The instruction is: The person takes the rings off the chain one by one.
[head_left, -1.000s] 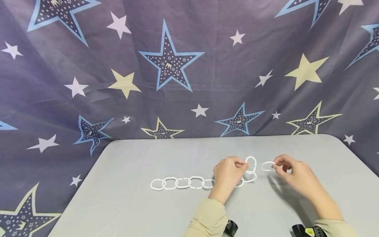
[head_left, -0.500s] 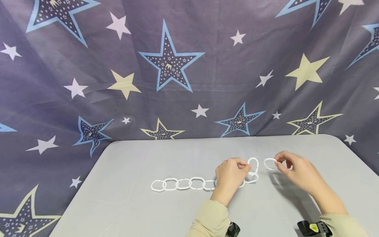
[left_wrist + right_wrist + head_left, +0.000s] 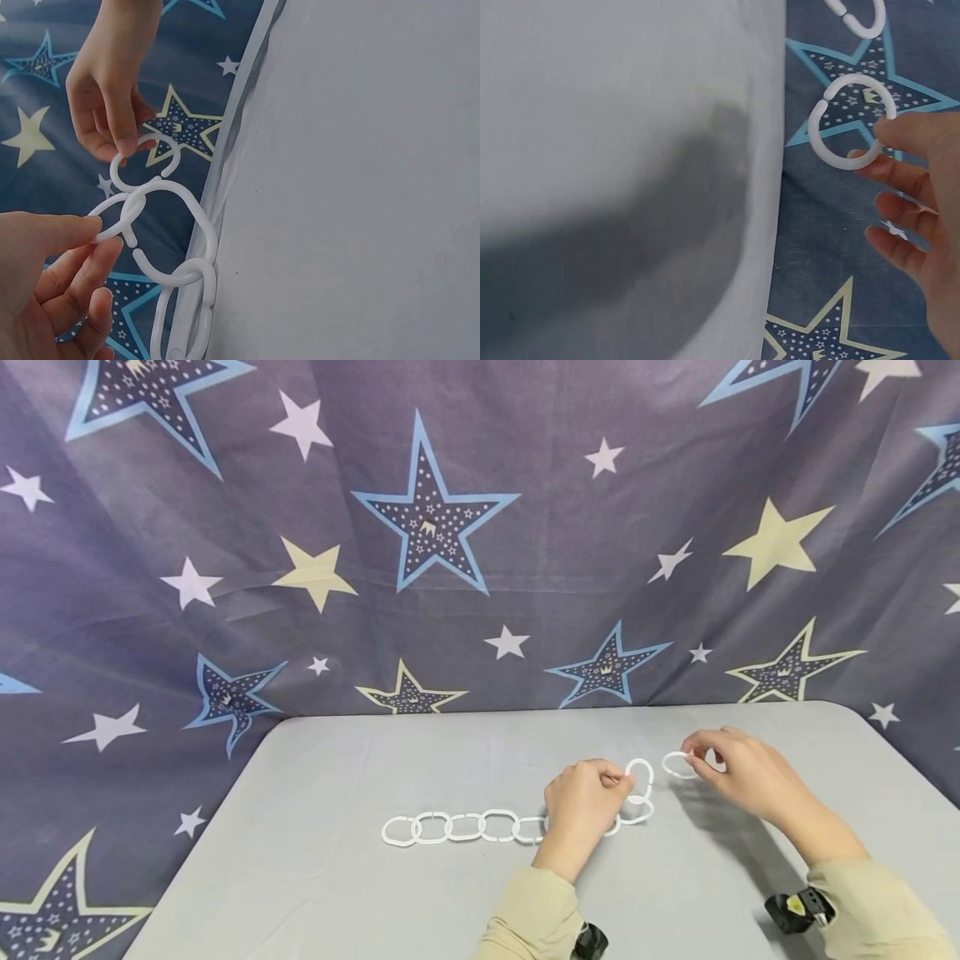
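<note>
A chain of several white plastic rings [image 3: 465,825] lies across the grey table [image 3: 337,893]. My left hand [image 3: 624,779] pinches the raised end ring [image 3: 640,774] of the chain; in the left wrist view that ring [image 3: 172,225] is between thumb and forefinger of the left hand [image 3: 94,232]. My right hand [image 3: 693,763] pinches a loose split ring [image 3: 678,765] just to the right of the end ring, a small gap apart. The right wrist view shows the loose ring [image 3: 851,124], with its gap open, at the fingertips of the right hand [image 3: 885,139].
A star-printed blue-grey cloth [image 3: 450,527] hangs behind the table and drapes past its edges. The table's far edge [image 3: 525,710] runs just behind the hands. Black wrist straps [image 3: 798,910] show at the lower right.
My right hand has carried the loose ring a little up, away from me and slightly left, closer to the chain's end ring. The left hand and chain have barely moved.
</note>
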The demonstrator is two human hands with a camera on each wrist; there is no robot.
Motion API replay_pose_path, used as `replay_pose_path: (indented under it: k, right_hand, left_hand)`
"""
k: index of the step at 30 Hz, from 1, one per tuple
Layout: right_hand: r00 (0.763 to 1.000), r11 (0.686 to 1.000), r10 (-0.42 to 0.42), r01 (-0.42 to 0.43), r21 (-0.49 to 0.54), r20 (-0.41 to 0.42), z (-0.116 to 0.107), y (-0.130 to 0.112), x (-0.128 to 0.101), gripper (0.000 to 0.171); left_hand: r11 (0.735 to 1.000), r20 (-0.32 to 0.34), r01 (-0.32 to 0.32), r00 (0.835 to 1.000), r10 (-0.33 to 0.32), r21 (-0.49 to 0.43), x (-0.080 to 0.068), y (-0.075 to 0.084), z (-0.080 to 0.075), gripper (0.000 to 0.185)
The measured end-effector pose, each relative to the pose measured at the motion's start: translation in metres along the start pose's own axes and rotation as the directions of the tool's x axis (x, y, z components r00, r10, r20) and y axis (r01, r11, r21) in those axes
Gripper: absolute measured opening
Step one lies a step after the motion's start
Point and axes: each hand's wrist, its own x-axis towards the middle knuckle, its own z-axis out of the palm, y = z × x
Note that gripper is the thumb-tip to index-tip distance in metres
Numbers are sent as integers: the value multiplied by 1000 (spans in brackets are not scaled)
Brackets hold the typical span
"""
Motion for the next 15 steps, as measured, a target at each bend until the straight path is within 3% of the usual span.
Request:
replay_pose_path:
  k: [15]
  right_hand:
    - [992,992,-124,124,4,-1,17,18,22,22]
  left_hand:
    - [1000,-4,-11,1000,10,-4,-1,1,2,5]
